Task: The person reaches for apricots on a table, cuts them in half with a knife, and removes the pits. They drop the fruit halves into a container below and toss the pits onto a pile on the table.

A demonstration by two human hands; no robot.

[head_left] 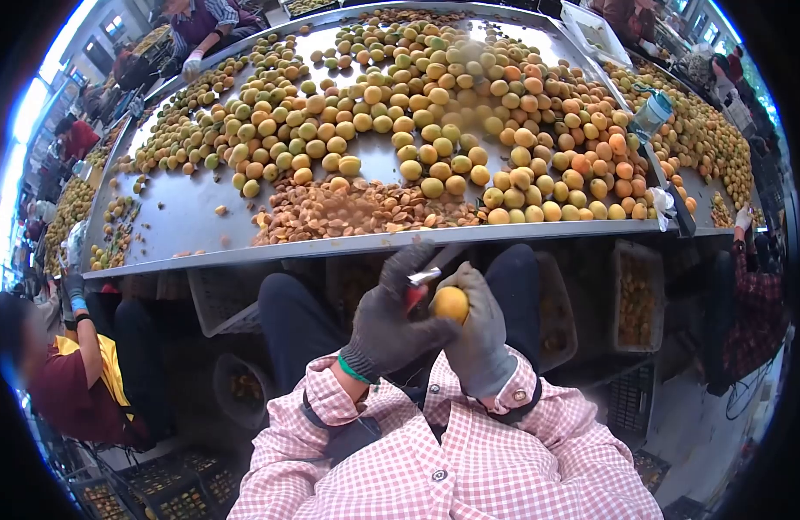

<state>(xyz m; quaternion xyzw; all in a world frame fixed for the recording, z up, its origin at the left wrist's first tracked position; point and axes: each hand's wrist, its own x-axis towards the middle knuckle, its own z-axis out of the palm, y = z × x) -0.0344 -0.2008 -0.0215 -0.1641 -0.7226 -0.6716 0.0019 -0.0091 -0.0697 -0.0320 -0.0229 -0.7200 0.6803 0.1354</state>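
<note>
My left hand (381, 322), in a dark glove with a green cuff edge, is closed around a small knife (424, 276) with a red handle and a short shiny blade. Held by my right hand (482, 334), in a grey glove, is a yellow-orange apricot (450, 305). Both hands are close together above my lap, just in front of the table's near edge, with the blade just above the fruit. On the metal table (188, 212) lie many apricots (435, 152) and a brown pile of pits (348, 211) near the front edge.
Plastic crates (638, 295) and a bucket (241, 386) stand beneath and beside the table. A bottle (653, 113) rests by the right divider. Co-workers sit on the left (79, 381), on the right (747, 295) and across the table (201, 26).
</note>
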